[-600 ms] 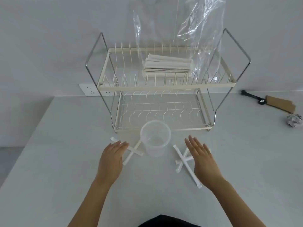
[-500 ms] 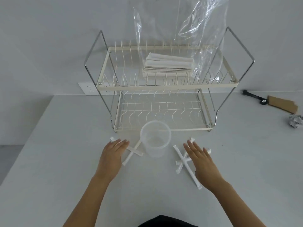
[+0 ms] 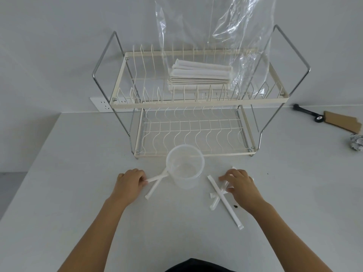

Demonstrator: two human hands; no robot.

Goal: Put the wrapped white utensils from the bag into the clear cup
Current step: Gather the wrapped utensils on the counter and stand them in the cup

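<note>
A clear plastic cup (image 3: 184, 169) stands upright on the white table, just in front of the dish rack; nothing is visible inside it. Two wrapped white utensils (image 3: 155, 184) lie crossed to the cup's left. My left hand (image 3: 129, 184) curls over their left ends and pinches one. Right of the cup lie several more wrapped utensils (image 3: 220, 195), crossed in a heap. My right hand (image 3: 240, 188) rests on them with fingers bent around one. A clear plastic bag (image 3: 231, 40) stands in the rack's top tier, holding a stack of wrapped white utensils (image 3: 200, 74).
The cream two-tier wire dish rack (image 3: 196, 103) stands against the wall behind the cup. At the far right lie a black-handled tool (image 3: 306, 112), a piece of cardboard (image 3: 341, 122) and a crumpled foil ball (image 3: 355, 147). A wall socket (image 3: 102, 105) sits left of the rack.
Both hands were flat and open above the utensils; now their fingers have curled down and closed on the wrapped utensils at either side of the cup.
</note>
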